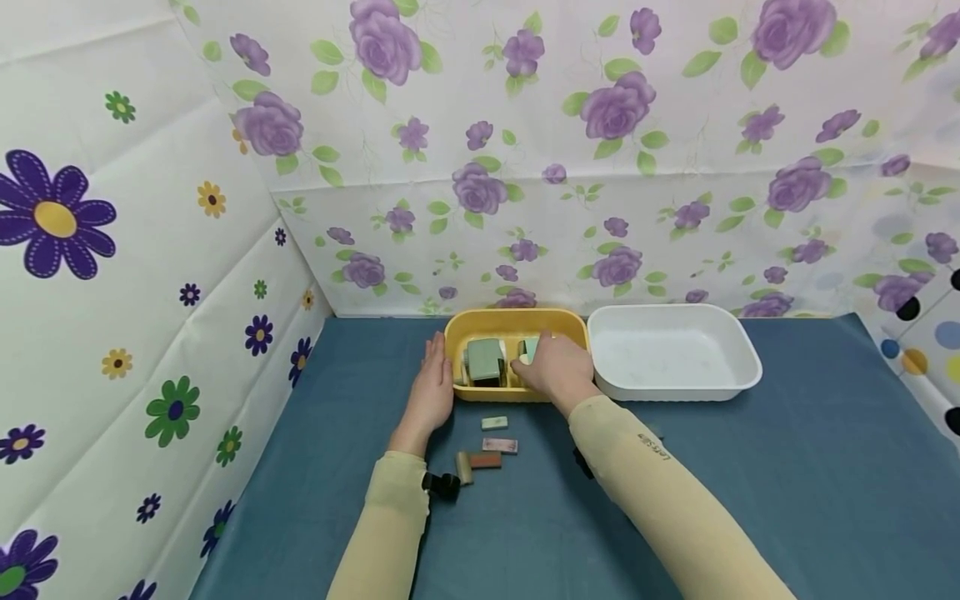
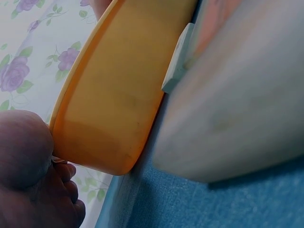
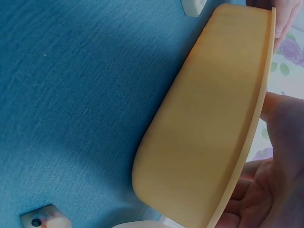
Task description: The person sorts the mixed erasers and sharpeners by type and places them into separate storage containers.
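Yellow tray (image 1: 456, 321) sits on the blue table (image 1: 300, 500) near the back wall, white tray (image 1: 675, 346) just beside it on the right. Left hand (image 1: 431, 390): fingers fairly straight, laid against the tray's left end, nothing gripped. Right hand (image 1: 561, 367): reaches over the near rim into the tray's right part, thumb and fingers bent round a small green block (image 1: 528, 348), spread only about as wide as the block; contact points partly hidden. Bigger green box (image 1: 486, 360) stands in the tray's left part, apart from that hand. Loose in front: pale tile (image 1: 494, 422), pink tile (image 1: 499, 446), then brown block (image 1: 487, 460) by tan block (image 1: 464, 468). Handling, my judgement: small block looks light, stiff, not fragile, perhaps a bit slick; best pinched on opposite sides, thumb against fingertips. Green box probably rigid too, maybe stacked pieces, can't tell; take low on the sides. Tray looks like thin light plastic, could slide if bumped; steady by the end wall or rim.
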The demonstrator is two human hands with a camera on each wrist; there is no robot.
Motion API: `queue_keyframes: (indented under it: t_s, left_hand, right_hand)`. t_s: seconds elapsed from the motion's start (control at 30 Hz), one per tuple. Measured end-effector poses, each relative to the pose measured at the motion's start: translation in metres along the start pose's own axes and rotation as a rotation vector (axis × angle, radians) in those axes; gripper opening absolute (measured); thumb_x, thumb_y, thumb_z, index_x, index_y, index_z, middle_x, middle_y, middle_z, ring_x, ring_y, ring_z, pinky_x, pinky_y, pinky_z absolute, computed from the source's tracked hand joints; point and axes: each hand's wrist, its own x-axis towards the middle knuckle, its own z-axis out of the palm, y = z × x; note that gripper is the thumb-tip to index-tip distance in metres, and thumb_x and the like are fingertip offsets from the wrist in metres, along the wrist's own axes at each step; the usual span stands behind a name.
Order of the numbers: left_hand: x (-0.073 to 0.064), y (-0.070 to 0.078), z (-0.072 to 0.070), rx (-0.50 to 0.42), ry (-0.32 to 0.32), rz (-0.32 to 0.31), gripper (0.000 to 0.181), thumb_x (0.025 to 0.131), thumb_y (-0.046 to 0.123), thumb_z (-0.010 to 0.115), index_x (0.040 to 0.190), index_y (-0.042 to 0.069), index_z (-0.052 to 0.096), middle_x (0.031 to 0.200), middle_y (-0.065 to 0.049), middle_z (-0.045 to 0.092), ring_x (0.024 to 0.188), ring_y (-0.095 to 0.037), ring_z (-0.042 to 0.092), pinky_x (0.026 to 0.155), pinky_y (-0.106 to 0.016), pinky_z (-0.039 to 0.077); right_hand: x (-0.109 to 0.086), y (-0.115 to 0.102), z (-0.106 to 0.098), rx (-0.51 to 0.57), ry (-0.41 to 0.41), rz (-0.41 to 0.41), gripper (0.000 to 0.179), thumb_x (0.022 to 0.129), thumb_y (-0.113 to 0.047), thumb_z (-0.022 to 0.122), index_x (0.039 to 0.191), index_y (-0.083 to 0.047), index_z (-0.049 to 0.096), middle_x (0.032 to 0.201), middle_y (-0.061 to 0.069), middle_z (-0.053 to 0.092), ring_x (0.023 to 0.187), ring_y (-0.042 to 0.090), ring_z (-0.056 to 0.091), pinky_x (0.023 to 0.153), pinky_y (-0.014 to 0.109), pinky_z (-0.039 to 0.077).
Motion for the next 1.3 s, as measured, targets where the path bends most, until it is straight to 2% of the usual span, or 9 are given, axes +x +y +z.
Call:
queue_keyframes:
  t_s: [0.23, 0.47, 0.73, 0.9, 1.17, 1.3]
  left_hand:
    - [0.0003, -0.0008, 0.0009, 0.002, -0.003, 0.002, 0.057, 0.12, 0.018, 0.032, 0.171, 0.0, 0.014, 0.178, -0.017, 0.013, 0.164, -0.035, 0.007, 0.13, -0.055, 0.011]
    - [0.0003, 0.0005, 0.0005, -0.001, -0.008, -0.004, 0.057, 0.12, 0.019, 0.031, 0.171, 0.001, 0.013, 0.178, -0.015, 0.011, 0.164, -0.031, 0.004, 0.131, -0.054, 0.011]
    - [0.0006, -0.0019, 0.0004, 0.014, -0.005, 0.016, 0.057, 0.12, 0.016, 0.031, 0.17, -0.001, 0.013, 0.177, -0.019, 0.012, 0.164, -0.038, 0.007, 0.13, -0.055, 0.01]
    - [0.0005, -0.0022, 0.0004, 0.005, -0.004, 0.009, 0.057, 0.119, 0.016, 0.032, 0.171, -0.001, 0.013, 0.178, -0.019, 0.012, 0.164, -0.036, 0.005, 0.13, -0.056, 0.01]
    - [0.0003, -0.0011, 0.0011, 0.003, 0.004, 0.005, 0.057, 0.12, 0.017, 0.032, 0.171, 0.0, 0.014, 0.178, -0.018, 0.014, 0.164, -0.033, 0.006, 0.13, -0.055, 0.011]
    - [0.0001, -0.0009, 0.0013, 0.012, 0.008, 0.005, 0.057, 0.12, 0.018, 0.032, 0.171, 0.0, 0.015, 0.177, -0.018, 0.015, 0.164, -0.033, 0.007, 0.13, -0.055, 0.012]
  right_hand:
    - [0.0009, 0.0017, 0.0014, -0.01, 0.006, -0.004, 0.087, 0.099, -0.067, 0.062, 0.148, 0.005, 0.056, 0.102, 0.018, 0.073, 0.073, 0.026, 0.07, 0.064, 0.043, 0.062]
    - [-0.0011, 0.0018, 0.0, -0.019, -0.003, -0.008, 0.093, 0.1, -0.069, 0.061, 0.155, 0.006, 0.051, 0.088, 0.016, 0.071, 0.063, 0.024, 0.066, 0.056, 0.04, 0.059]
    - [-0.0035, 0.0006, -0.0014, -0.032, -0.001, -0.012, 0.096, 0.098, -0.072, 0.061, 0.154, 0.006, 0.052, 0.083, 0.015, 0.069, 0.059, 0.023, 0.064, 0.052, 0.038, 0.056]
    - [-0.0037, 0.0009, -0.0027, -0.035, 0.005, -0.012, 0.096, 0.098, -0.075, 0.06, 0.152, 0.004, 0.055, 0.088, 0.015, 0.07, 0.06, 0.023, 0.065, 0.052, 0.038, 0.056]
    - [-0.0042, 0.0039, -0.0031, -0.002, 0.009, -0.031, 0.088, 0.106, -0.068, 0.049, 0.162, 0.001, 0.043, 0.1, 0.017, 0.074, 0.062, 0.024, 0.066, 0.056, 0.041, 0.058]
    - [-0.0038, 0.0076, -0.0032, 0.037, 0.027, -0.038, 0.083, 0.108, -0.064, 0.049, 0.163, -0.002, 0.043, 0.114, 0.018, 0.075, 0.079, 0.03, 0.073, 0.067, 0.048, 0.062]
